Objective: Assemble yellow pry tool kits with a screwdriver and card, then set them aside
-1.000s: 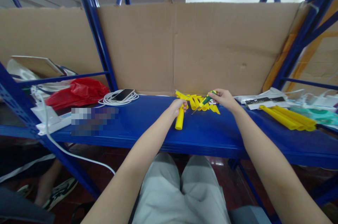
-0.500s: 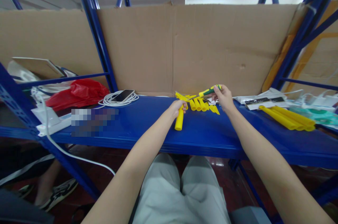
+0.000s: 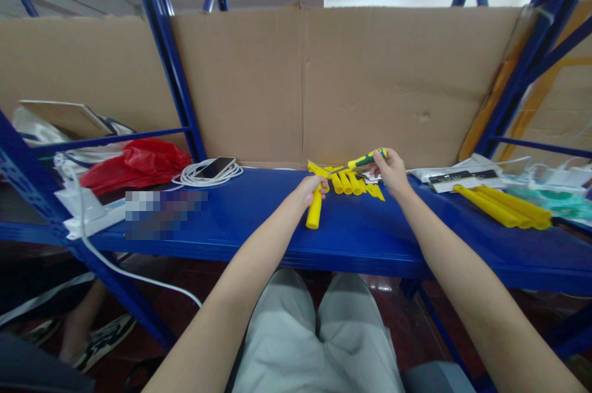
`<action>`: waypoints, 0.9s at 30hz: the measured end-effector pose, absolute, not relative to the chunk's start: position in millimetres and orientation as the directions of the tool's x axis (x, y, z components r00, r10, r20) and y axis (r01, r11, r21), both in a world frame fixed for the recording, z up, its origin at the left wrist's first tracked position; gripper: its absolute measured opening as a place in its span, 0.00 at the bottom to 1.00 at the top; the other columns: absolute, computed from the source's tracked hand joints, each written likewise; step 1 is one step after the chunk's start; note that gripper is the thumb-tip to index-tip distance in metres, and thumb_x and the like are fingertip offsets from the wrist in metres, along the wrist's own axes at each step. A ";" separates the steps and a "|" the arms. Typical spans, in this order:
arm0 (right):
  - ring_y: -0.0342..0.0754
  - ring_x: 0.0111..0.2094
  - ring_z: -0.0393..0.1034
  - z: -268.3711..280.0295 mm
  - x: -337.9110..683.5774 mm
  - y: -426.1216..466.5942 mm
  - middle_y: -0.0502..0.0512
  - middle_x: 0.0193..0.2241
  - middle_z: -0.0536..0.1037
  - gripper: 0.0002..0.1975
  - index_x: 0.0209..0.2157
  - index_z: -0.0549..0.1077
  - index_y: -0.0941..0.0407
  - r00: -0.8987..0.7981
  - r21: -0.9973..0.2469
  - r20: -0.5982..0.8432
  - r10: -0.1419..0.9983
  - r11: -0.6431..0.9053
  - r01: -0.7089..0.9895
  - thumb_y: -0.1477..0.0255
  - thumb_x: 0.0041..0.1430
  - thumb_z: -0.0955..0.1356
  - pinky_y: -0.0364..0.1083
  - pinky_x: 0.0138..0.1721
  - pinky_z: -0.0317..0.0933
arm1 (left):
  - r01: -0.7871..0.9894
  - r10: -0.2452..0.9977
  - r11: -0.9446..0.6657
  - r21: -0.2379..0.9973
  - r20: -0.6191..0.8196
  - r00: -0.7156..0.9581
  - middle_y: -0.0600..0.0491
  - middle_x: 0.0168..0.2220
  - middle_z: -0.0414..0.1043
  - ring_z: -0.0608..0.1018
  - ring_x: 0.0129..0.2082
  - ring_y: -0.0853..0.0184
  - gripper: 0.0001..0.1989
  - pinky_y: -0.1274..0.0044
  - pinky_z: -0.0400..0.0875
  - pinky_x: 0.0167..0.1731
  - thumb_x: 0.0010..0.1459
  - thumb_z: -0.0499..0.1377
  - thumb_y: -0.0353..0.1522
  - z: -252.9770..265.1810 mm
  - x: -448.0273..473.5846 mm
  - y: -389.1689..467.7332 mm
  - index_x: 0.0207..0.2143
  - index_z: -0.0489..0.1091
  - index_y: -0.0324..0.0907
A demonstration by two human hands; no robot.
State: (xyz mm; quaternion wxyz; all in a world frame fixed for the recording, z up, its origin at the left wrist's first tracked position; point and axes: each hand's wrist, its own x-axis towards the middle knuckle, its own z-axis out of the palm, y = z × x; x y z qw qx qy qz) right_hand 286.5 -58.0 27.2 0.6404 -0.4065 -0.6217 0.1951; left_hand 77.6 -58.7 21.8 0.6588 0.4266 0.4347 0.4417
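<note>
My left hand (image 3: 315, 190) is closed around a yellow tube (image 3: 313, 215), whose open lower end points toward me over the blue shelf. My right hand (image 3: 391, 169) grips a screwdriver (image 3: 367, 160) by its green and yellow handle. The metal shaft points left and its tip reaches the tube beside my left fingers; whether it touches is too small to tell. Behind my hands lies a row of short yellow tubes (image 3: 348, 184), with small pointed yellow pieces (image 3: 375, 192) at its right end.
Long yellow tubes (image 3: 504, 208) lie on the blue shelf (image 3: 259, 220) at right, near a white packet (image 3: 466, 180). On the left are a phone (image 3: 216, 167) on a coiled white cable (image 3: 194, 178), a red bag (image 3: 139, 165) and a power strip (image 3: 97, 218). Cardboard (image 3: 240, 84) stands behind.
The screwdriver has shifted very slightly to the left. Both hands keep their holds, and the tube stays in the same place.
</note>
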 end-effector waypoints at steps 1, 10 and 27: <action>0.43 0.21 0.68 27.2 286.6 -57.9 0.52 0.25 0.76 0.25 0.36 0.64 0.52 0.147 -0.762 0.639 0.755 0.594 0.258 0.45 0.52 0.67 0.42 0.22 0.59 | -0.213 0.953 0.245 0.946 -0.194 0.233 0.63 0.15 0.54 0.56 0.09 0.78 0.09 0.85 0.51 0.11 0.52 0.50 0.20 21.8 77.6 -58.8 0.25 0.57 0.42; 0.42 0.19 0.65 28.5 284.6 -60.2 0.50 0.24 0.74 0.29 0.33 0.60 0.51 0.149 -0.752 0.649 0.746 0.599 0.274 0.41 0.46 0.67 0.43 0.20 0.57 | -0.208 0.949 0.248 0.946 -0.194 0.248 0.63 0.14 0.54 0.56 0.09 0.78 0.09 0.86 0.51 0.12 0.53 0.50 0.20 22.7 77.5 -60.1 0.27 0.57 0.42; 0.41 0.17 0.65 26.9 286.8 -56.6 0.47 0.21 0.74 0.28 0.32 0.64 0.52 0.112 -0.707 0.705 0.700 0.682 0.186 0.43 0.43 0.71 0.42 0.19 0.60 | -0.215 0.955 0.239 0.947 -0.188 0.231 0.63 0.14 0.54 0.56 0.09 0.78 0.10 0.85 0.51 0.11 0.56 0.48 0.19 24.5 79.7 -65.2 0.26 0.58 0.41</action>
